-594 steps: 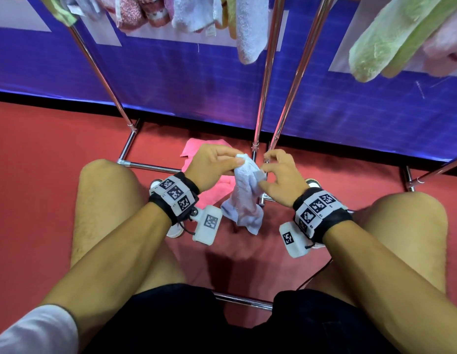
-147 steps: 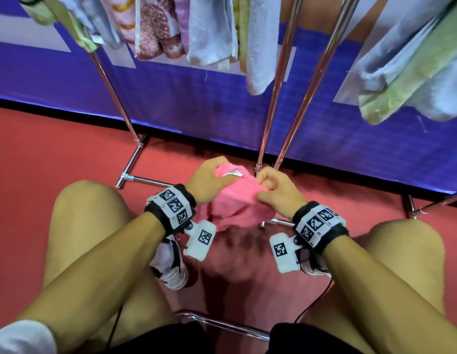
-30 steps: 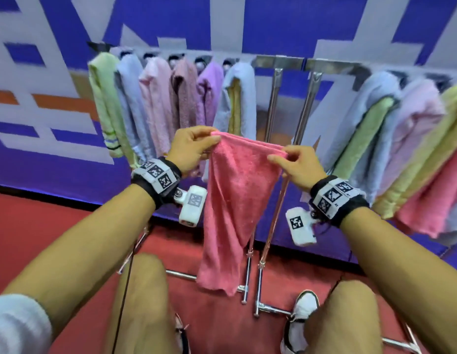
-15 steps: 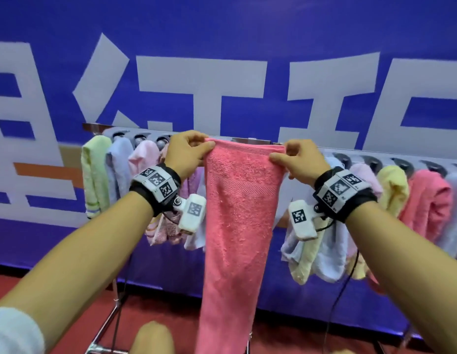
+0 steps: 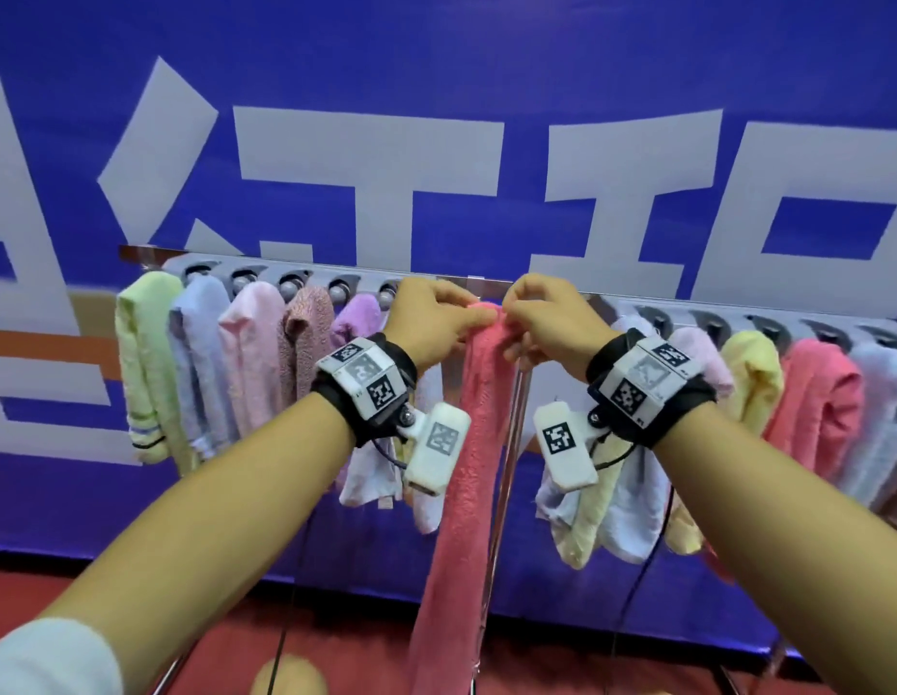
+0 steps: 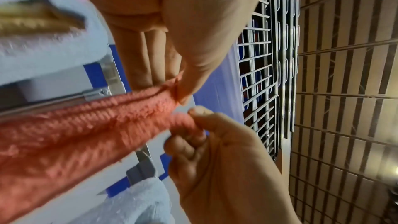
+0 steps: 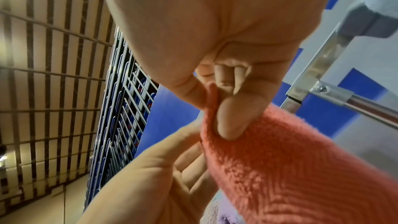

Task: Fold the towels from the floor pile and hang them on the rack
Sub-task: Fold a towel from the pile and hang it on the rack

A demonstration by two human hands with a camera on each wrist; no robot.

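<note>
Whereas half a second ago the two hands held the pink towel point(image 5: 474, 418) stretched flat between them, its top edge wide across the rail, they have now drawn together so that the cloth is gathered into a narrow folded strip. The left hand point(image 5: 431, 321) pinches one side of the bunched top between thumb and fingers, and the right hand point(image 5: 546, 323) pinches the other, the two almost touching at the level of the rack point(image 5: 486, 285). The strip hangs straight down from that double pinch, in the gap between the lilac towel point(image 5: 358, 323) on the left and the pale towels on the right (whether its top already lies over the bar cannot be told from here). Judging by this, the lengthwise fold is made and the hanging is the step in hand: the top needs draping over the rail so the halves balance. The wrist views show only the pinches and the blue banner point(image 5: 436, 67) behind.
</note>
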